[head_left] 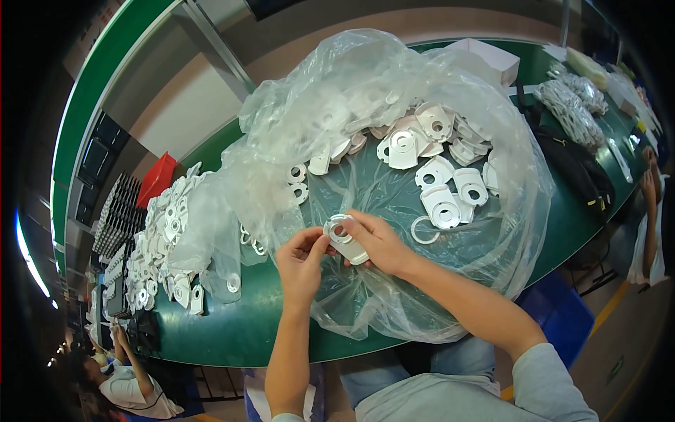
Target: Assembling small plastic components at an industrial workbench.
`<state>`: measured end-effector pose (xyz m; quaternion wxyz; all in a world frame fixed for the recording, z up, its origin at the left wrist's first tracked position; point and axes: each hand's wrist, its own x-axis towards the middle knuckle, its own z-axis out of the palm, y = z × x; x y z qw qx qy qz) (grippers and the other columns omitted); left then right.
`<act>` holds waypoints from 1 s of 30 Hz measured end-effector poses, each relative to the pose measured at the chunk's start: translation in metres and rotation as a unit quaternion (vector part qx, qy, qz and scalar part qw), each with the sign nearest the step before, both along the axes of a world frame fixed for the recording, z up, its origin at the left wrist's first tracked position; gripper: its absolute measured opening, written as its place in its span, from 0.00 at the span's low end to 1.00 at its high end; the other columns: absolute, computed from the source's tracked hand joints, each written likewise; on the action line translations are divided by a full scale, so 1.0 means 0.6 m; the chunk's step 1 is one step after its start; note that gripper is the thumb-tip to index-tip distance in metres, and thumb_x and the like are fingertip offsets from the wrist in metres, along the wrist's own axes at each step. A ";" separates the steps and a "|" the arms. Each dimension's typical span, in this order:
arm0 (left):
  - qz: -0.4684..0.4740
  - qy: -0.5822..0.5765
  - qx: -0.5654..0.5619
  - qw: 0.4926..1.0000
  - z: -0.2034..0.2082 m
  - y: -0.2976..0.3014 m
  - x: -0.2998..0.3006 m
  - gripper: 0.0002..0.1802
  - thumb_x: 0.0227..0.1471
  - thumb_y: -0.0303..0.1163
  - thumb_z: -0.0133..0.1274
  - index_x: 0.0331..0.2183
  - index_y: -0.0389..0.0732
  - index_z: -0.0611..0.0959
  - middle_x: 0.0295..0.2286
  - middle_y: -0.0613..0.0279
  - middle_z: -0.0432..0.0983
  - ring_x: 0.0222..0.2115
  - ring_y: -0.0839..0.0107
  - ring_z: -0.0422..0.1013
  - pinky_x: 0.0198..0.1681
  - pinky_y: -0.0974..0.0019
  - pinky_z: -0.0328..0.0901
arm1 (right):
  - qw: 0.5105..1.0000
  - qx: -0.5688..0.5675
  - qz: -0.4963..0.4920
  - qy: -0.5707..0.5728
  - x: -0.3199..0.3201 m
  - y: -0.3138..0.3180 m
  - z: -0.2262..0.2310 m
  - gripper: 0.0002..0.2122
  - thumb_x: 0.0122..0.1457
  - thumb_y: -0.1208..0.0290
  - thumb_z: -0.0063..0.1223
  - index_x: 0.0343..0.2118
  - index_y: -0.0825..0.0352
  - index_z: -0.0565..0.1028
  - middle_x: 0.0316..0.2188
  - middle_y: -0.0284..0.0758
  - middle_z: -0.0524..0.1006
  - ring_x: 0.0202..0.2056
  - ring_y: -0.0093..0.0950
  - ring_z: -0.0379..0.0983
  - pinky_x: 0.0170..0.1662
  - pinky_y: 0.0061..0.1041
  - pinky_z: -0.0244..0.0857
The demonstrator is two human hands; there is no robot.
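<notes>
Between my two hands is a white plastic part (349, 246) with a ring-shaped end and a flat body. My right hand (378, 243) is wrapped round its body, thumb on top. At the ring end, my left hand (302, 257) pinches the edge with thumb and forefinger. Both hands are over a big clear plastic bag (394, 306) spread on the green table. Inside the bag's opening lie several similar white parts (444, 211), heaped toward the back. One loose white ring (425, 230) rests just right of my right hand.
Left on the green table (232, 330) is another pile of white parts (169, 225), with a red bin (157, 180) and stacked black trays (118, 214) behind. A black bag (573, 165) and bundled cables (571, 112) lie right. A blue bin (559, 313) stands below the edge. Other people sit at both ends.
</notes>
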<state>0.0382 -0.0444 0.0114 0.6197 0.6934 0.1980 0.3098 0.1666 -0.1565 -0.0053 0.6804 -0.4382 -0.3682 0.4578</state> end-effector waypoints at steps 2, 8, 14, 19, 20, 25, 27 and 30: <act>-0.016 0.005 0.004 1.000 0.005 -0.004 0.001 0.08 0.51 0.20 0.51 0.35 0.29 0.79 0.28 0.60 0.76 0.27 0.76 0.71 0.33 0.75 0.66 | 1.000 0.014 -0.020 -0.012 -0.002 0.003 -0.003 0.11 0.64 0.65 0.39 0.38 0.68 0.69 0.28 0.31 0.73 0.25 0.18 0.71 0.22 0.16 0.64; -0.015 -0.005 0.063 0.998 0.013 -0.002 -0.004 0.09 0.51 0.20 0.51 0.37 0.30 0.79 0.32 0.62 0.74 0.33 0.77 0.70 0.37 0.76 0.64 | 0.996 0.022 -0.037 -0.081 -0.007 0.002 -0.003 0.12 0.64 0.65 0.39 0.36 0.69 0.71 0.26 0.30 0.73 0.22 0.18 0.70 0.25 0.18 0.65; -0.017 0.006 0.106 0.994 0.020 -0.012 -0.003 0.08 0.51 0.19 0.50 0.35 0.30 0.80 0.30 0.62 0.74 0.32 0.77 0.69 0.37 0.76 0.62 | 0.991 -0.002 -0.046 -0.127 -0.014 -0.005 0.009 0.13 0.63 0.65 0.41 0.31 0.71 0.72 0.21 0.32 0.72 0.20 0.19 0.68 0.24 0.19 0.63; -0.010 0.009 0.155 0.988 0.011 -0.008 -0.007 0.04 0.50 0.20 0.52 0.31 0.30 0.79 0.27 0.65 0.72 0.28 0.81 0.67 0.31 0.79 0.59 | 0.973 0.000 -0.092 -0.210 -0.011 -0.004 -0.001 0.14 0.61 0.65 0.42 0.25 0.72 0.72 0.16 0.33 0.72 0.19 0.20 0.68 0.20 0.22 0.61; -0.010 0.009 0.155 0.988 0.010 -0.006 -0.008 0.04 0.50 0.20 0.52 0.31 0.30 0.79 0.27 0.65 0.72 0.28 0.81 0.67 0.31 0.79 0.59 | 0.974 -0.007 -0.088 -0.210 -0.013 -0.005 0.002 0.15 0.61 0.65 0.42 0.24 0.72 0.72 0.15 0.34 0.71 0.19 0.20 0.68 0.20 0.23 0.60; 0.006 0.024 0.064 0.998 0.006 -0.006 -0.003 0.04 0.50 0.21 0.52 0.31 0.30 0.79 0.27 0.65 0.73 0.27 0.82 0.67 0.30 0.79 0.59 | 0.989 -0.045 -0.066 -0.126 -0.018 -0.006 0.009 0.15 0.61 0.64 0.43 0.25 0.72 0.72 0.15 0.37 0.71 0.19 0.21 0.69 0.20 0.24 0.59; 0.006 0.016 0.073 0.997 0.013 -0.008 -0.002 0.05 0.50 0.20 0.52 0.31 0.30 0.80 0.27 0.65 0.74 0.27 0.82 0.67 0.30 0.78 0.60 | 0.996 -0.024 -0.063 -0.063 -0.017 -0.006 0.009 0.14 0.62 0.65 0.42 0.28 0.72 0.71 0.20 0.35 0.73 0.20 0.20 0.70 0.23 0.21 0.62; 0.012 0.008 0.143 0.990 0.020 -0.007 -0.004 0.06 0.49 0.19 0.52 0.33 0.30 0.80 0.27 0.63 0.74 0.26 0.80 0.68 0.29 0.77 0.62 | 0.966 0.013 -0.125 -0.225 -0.010 -0.005 0.011 0.13 0.61 0.66 0.41 0.29 0.71 0.72 0.19 0.34 0.72 0.21 0.20 0.70 0.25 0.22 0.62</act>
